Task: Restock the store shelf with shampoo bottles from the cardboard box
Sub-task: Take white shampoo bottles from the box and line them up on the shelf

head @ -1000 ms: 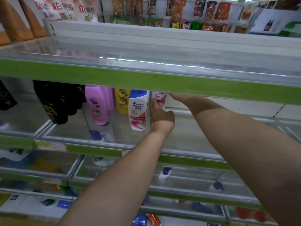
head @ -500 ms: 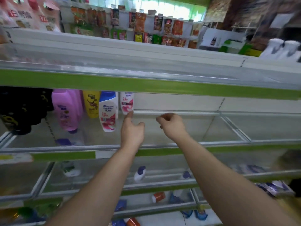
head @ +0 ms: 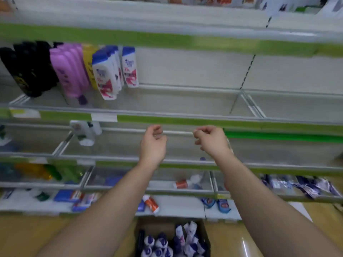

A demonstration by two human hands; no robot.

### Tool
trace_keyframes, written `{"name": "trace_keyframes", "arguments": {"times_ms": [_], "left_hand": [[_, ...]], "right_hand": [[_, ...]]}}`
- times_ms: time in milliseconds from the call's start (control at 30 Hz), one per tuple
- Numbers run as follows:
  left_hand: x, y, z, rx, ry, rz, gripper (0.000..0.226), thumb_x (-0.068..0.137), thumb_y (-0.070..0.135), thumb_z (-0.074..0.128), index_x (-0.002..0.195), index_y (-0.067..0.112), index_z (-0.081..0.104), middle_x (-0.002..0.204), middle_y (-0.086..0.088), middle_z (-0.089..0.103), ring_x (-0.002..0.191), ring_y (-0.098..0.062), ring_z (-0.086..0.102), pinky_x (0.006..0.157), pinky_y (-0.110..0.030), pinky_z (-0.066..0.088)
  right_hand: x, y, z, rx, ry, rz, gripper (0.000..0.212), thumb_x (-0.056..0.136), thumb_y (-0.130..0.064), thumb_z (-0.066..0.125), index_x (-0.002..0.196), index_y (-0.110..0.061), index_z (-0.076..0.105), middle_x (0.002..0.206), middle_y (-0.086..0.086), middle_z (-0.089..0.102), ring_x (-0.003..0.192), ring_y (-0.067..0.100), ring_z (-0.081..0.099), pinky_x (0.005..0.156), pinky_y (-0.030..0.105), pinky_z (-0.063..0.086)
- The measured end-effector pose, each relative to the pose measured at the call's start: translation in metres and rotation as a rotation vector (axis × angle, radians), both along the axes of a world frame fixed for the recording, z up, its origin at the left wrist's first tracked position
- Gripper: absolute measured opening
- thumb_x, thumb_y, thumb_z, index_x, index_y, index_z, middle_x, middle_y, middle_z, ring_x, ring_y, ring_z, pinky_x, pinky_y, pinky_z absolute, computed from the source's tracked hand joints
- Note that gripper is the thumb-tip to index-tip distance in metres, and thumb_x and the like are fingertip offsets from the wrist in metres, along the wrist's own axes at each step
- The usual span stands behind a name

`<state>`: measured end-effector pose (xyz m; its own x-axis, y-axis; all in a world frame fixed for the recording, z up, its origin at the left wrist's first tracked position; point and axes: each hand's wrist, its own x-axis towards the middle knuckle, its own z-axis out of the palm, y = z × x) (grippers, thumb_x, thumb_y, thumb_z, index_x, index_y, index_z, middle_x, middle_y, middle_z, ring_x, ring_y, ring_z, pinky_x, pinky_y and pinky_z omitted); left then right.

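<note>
You're hovering left hand point(head: 153, 143) and right hand point(head: 211, 140) empty, loosely curled, likely freed for blue-capped white shampoo bottles point(head: 161, 242) in bottom-centre brown cardboard box point(head: 154, 224).

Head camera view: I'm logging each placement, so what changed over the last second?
The left hand let go of the rear white blue-capped shampoo bottle and, with the right hand, drew back out of the shelf and down; both now hang empty, fingers loosely curled. The view tilted down, revealing the brown cardboard box of bottles on the floor. The black bottles and pink bottles stayed put.
</note>
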<state>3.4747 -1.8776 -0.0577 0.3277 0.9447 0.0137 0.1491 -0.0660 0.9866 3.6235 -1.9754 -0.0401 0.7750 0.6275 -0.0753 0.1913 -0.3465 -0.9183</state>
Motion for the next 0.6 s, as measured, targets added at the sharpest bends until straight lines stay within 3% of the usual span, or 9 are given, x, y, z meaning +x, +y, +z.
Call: {"name": "trace_keyframes", "arguments": {"times_ms": [133, 200, 300, 367, 500, 600], "left_hand": [[0.003, -0.053, -0.056, -0.095, 0.22, 0.008, 0.032, 0.083, 0.004, 0.064, 0.115, 0.009, 0.064, 0.104, -0.006, 0.069, 0.097, -0.024, 0.064, 0.088, -0.029, 0.048], [0.004, -0.074, -0.081, -0.163, 0.276, 0.006, 0.031, 0.084, 0.005, 0.064, 0.115, 0.009, 0.065, 0.104, -0.007, 0.069, 0.102, -0.027, 0.064, 0.091, -0.031, 0.048], [0.004, -0.099, -0.114, -0.24, 0.396, -0.03, 0.033, 0.084, 0.01, 0.065, 0.117, 0.011, 0.065, 0.113, -0.009, 0.069, 0.107, -0.028, 0.063, 0.096, -0.036, 0.049], [0.008, -0.11, -0.137, -0.293, 0.423, -0.077, 0.036, 0.084, 0.012, 0.067, 0.12, 0.011, 0.063, 0.119, -0.009, 0.067, 0.109, -0.027, 0.062, 0.098, -0.038, 0.049], [0.013, -0.125, -0.195, -0.372, 0.506, -0.193, 0.041, 0.086, 0.016, 0.066, 0.127, 0.015, 0.059, 0.123, 0.0, 0.061, 0.11, -0.021, 0.06, 0.097, -0.033, 0.048], [0.013, -0.129, -0.246, -0.431, 0.546, -0.232, 0.04, 0.086, 0.023, 0.065, 0.126, 0.021, 0.058, 0.123, 0.003, 0.062, 0.105, -0.019, 0.062, 0.094, -0.032, 0.05]], "right_hand": [[0.012, -0.05, -0.054, -0.134, 0.094, 0.053, 0.015, 0.08, -0.031, 0.071, 0.086, -0.017, 0.074, 0.08, 0.004, 0.075, 0.078, 0.027, 0.073, 0.076, 0.04, 0.058], [0.016, -0.071, -0.087, -0.222, 0.135, 0.057, 0.018, 0.073, -0.037, 0.071, 0.078, -0.02, 0.073, 0.08, 0.003, 0.075, 0.081, 0.029, 0.073, 0.079, 0.044, 0.06], [0.018, -0.101, -0.134, -0.361, 0.198, 0.082, 0.019, 0.077, -0.033, 0.069, 0.071, -0.016, 0.069, 0.075, 0.006, 0.071, 0.073, 0.029, 0.069, 0.066, 0.041, 0.057], [0.018, -0.118, -0.162, -0.454, 0.235, 0.108, 0.02, 0.083, -0.028, 0.067, 0.074, -0.01, 0.069, 0.07, 0.011, 0.066, 0.067, 0.031, 0.064, 0.059, 0.038, 0.046], [0.02, -0.139, -0.234, -0.598, 0.272, 0.123, 0.023, 0.084, -0.031, 0.07, 0.067, -0.016, 0.068, 0.077, 0.01, 0.072, 0.083, 0.036, 0.071, 0.069, 0.042, 0.054], [0.019, -0.144, -0.287, -0.662, 0.314, 0.13, 0.019, 0.081, -0.034, 0.067, 0.079, -0.016, 0.073, 0.086, 0.012, 0.075, 0.081, 0.028, 0.071, 0.065, 0.038, 0.053]]}}
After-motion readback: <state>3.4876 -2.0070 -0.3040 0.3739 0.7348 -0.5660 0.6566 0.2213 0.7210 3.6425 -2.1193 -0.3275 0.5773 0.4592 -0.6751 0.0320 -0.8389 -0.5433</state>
